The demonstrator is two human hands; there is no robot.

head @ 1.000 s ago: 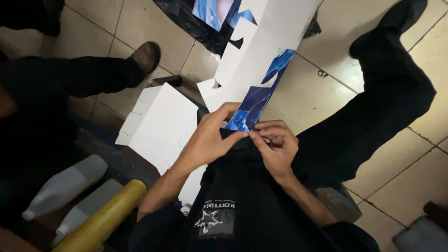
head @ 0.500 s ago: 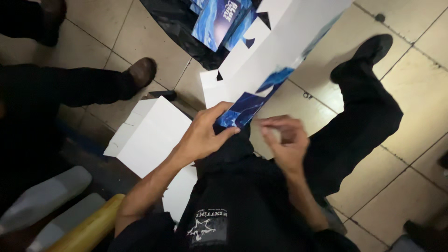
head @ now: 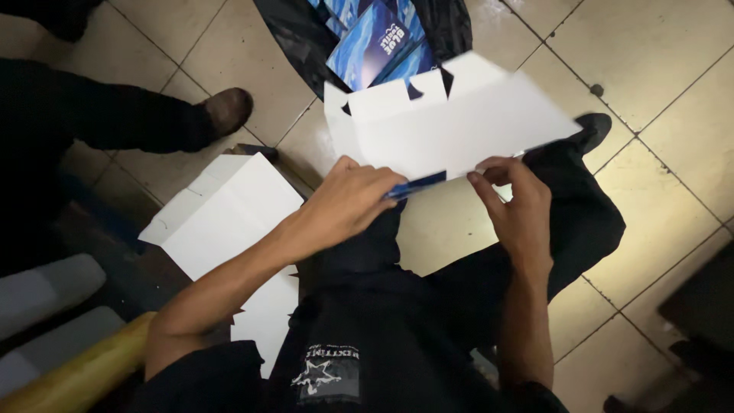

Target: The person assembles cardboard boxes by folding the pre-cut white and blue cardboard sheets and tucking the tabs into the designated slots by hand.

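I hold a flat, unfolded carton blank (head: pixel 451 126), white on the side facing me and blue along its near edge, above my lap. My left hand (head: pixel 348 203) grips its lower left edge with fingers curled over the blue strip. On the lower right edge my right hand (head: pixel 516 206) pinches the card between thumb and fingers. My dark trousers and right shoe (head: pixel 592 130) lie below the blank.
A stack of white carton blanks (head: pixel 222 214) lies at my left. A black bag holding blue printed cartons (head: pixel 375 46) sits ahead on the tiled floor. Another person's leg and brown shoe (head: pixel 225 107) are at upper left. White bottles (head: pixel 42 287) and a yellow tube (head: pixel 84 375) lie lower left.
The carton blank has swung from tilted and edge-on to spread flat, white side towards me. My right hand moved from open beside it to gripping its right edge.
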